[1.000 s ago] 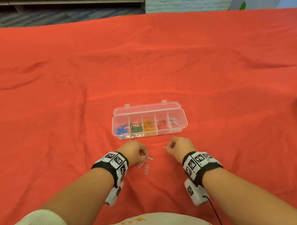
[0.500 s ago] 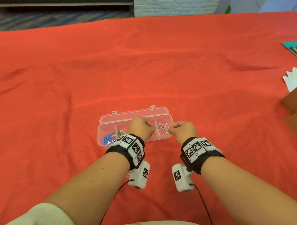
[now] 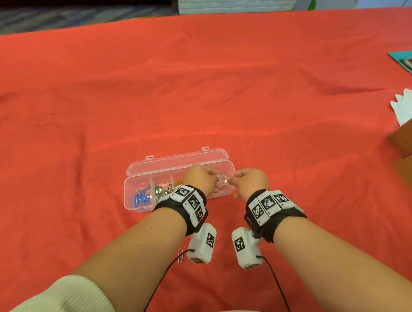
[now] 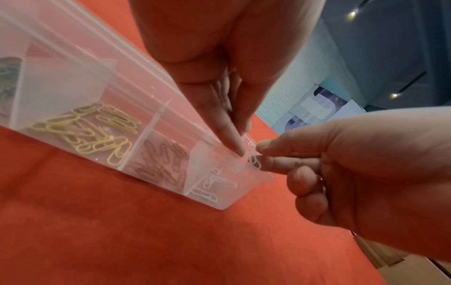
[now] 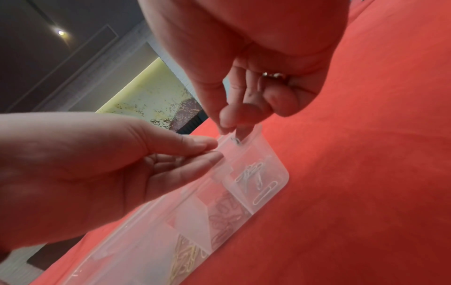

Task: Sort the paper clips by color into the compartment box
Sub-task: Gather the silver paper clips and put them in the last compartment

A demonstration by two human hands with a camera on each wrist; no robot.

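On the red-clothed surface, the clear compartment box lies open with its blue clips in the leftmost cell, then green clips, yellow clips, red clips and white clips at the right end. Over that right-end cell the left hand holds its fingers nearly straight, thumb and forefinger tips close together, with nothing seen between them. Just beside it the right hand, fingers curled, pinches a white paper clip at the box's end wall.

Left grip fingers extended; right grip pinching with thumb and forefinger.
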